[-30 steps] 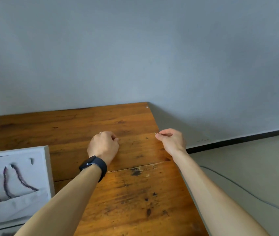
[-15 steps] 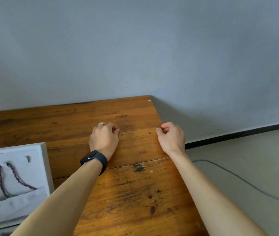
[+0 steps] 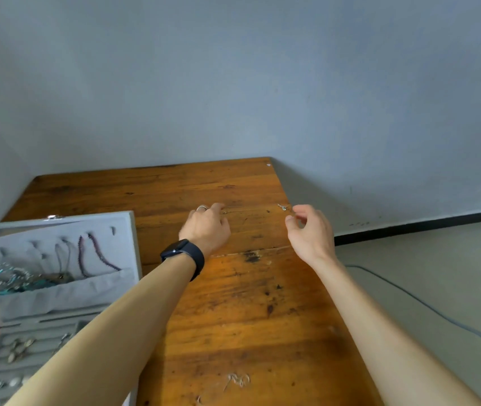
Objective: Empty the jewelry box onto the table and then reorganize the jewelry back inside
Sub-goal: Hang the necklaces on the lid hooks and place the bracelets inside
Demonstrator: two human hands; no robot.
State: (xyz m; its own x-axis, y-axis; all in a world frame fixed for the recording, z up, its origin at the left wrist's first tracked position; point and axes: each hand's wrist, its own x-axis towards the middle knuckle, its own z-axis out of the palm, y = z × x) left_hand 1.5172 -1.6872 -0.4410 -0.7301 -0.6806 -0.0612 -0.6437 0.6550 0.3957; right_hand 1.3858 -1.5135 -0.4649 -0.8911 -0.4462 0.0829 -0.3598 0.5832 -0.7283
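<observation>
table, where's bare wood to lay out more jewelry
Free: the far strip of table between wall and thin chain, and the wood between the forearms. Crowded: jewelry box at left, the line between left hand and right hand, another chain nearest you.

The jewelry box (image 3: 42, 298) is grey, its beaded necklaces (image 3: 98, 253) purple, the table (image 3: 248, 317) orange-brown with dark stains, the wristwatch (image 3: 182, 252) black.

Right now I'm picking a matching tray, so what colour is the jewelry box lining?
The jewelry box lining is plain light grey, clearest in the head view.
</observation>
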